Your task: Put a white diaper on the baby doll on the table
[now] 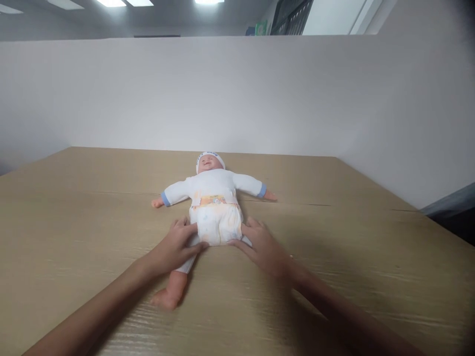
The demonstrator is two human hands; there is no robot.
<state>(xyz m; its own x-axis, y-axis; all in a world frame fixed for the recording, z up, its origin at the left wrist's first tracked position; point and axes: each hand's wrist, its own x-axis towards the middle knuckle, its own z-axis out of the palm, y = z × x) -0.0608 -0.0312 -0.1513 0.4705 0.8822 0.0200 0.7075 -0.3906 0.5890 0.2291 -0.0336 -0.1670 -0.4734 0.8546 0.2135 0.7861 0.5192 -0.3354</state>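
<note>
A baby doll [212, 180] lies face up on the wooden table, head toward the far wall and both arms spread. It wears a white top with blue cuffs, a white printed cap [211, 154] and a white diaper [218, 222] with an orange printed waistband. My left hand [180, 245] is closed on the diaper's left edge by the leg, its thumb along the bottom. On the opposite edge, my right hand [261, 248] grips the diaper in the same way. One doll leg [174, 289] sticks out below my left hand; the other is mostly hidden behind my right hand.
The wooden table [334, 232] has thin seams running across it. A pale wall [208, 94] rises behind its far edge and continues along the right. Something dark and grey [452, 210] stands beyond the table's right edge. Ceiling lights [111, 3] show above the wall.
</note>
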